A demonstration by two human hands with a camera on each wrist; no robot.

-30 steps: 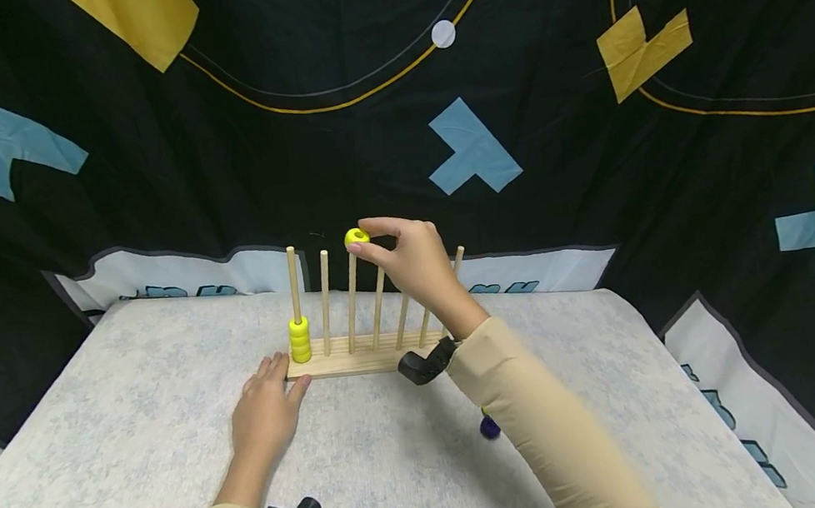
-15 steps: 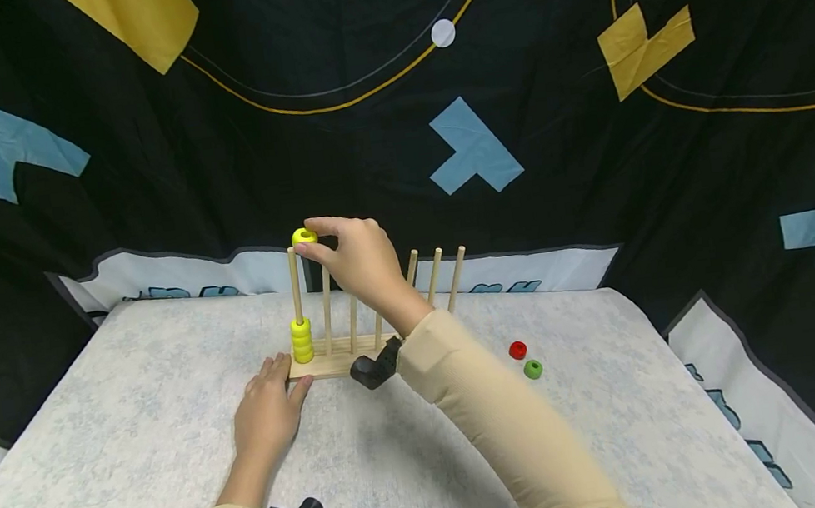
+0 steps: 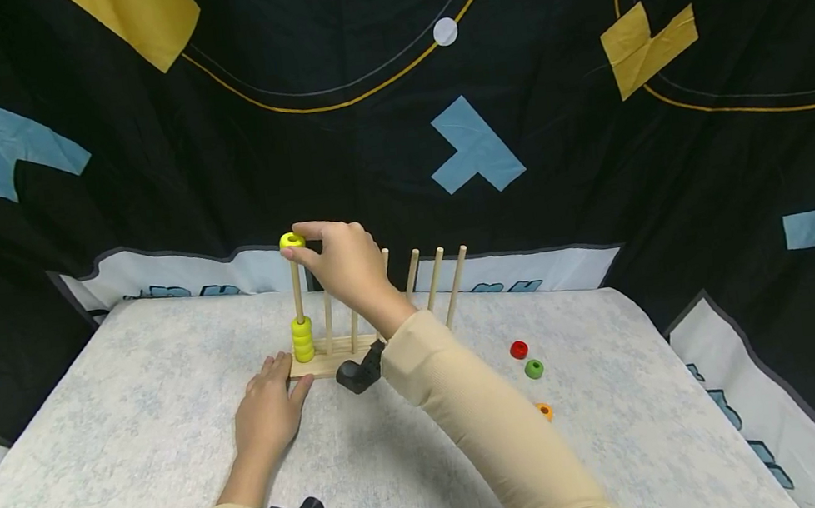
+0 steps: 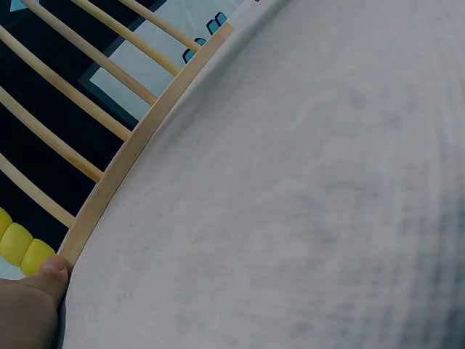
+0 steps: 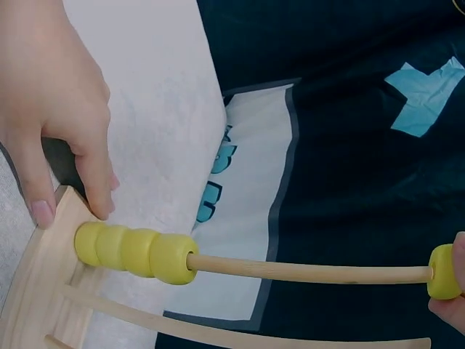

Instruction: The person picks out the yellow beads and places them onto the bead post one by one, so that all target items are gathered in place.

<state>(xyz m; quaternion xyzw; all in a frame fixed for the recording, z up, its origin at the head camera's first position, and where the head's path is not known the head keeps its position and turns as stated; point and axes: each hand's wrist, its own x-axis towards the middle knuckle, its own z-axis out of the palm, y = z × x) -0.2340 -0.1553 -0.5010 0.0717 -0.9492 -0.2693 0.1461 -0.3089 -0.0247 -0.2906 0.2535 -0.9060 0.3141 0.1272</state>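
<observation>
A wooden peg rack (image 3: pixel 325 365) with a row of upright pegs stands on the table. Several yellow beads (image 3: pixel 302 340) are stacked at the bottom of its leftmost peg. My right hand (image 3: pixel 350 267) pinches another yellow bead (image 5: pixel 442 272) between thumb and fingers, at the top of that same peg. In the right wrist view the peg's tip meets the bead's hole; how far it is inside cannot be told. My left hand (image 3: pixel 267 412) grips the rack's left end, the thumb (image 4: pixel 52 265) against the front edge and the fingers on the other side.
To the right of the rack lie a red bead (image 3: pixel 519 349), a green bead (image 3: pixel 535 368) and an orange bead (image 3: pixel 544 411), the last partly behind the right sleeve (image 3: pixel 487 421). A black cloth (image 3: pixel 367 166) with tape shapes hangs behind the pale table (image 3: pixel 132 419).
My right hand has carried the yellow bead leftward from above the third peg to the top of the leftmost peg. Loose beads at the right have come into view. My left hand stays put.
</observation>
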